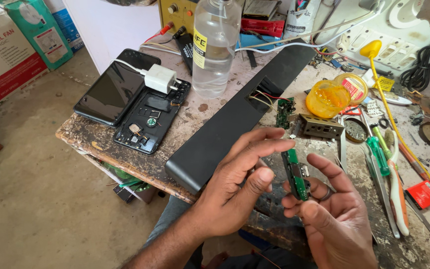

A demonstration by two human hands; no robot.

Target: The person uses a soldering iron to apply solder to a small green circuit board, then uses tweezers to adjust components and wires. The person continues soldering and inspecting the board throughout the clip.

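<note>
Now the right hand (337, 219) is pinching a small green circuit board (296, 174) upright between thumb and curled fingers, just above the worn workbench (95, 137) edge. Beside it, the left hand (240, 187) is hovering half open, its fingertips nearly touching the board's top and gripping nothing. Just behind them, a long black plastic speaker bar (235, 119) is lying diagonally, with a clear plastic bottle (216, 45) standing near its far end.

The small circuit board (295, 175) at lower centre looks like glossy green laminate with dull metal parts, the long bar (235, 119) across the middle is matt black plastic, the bottle (215, 47) at top centre is clear smooth plastic, and the worn wooden bench (95, 142) is rough and stained.
</note>
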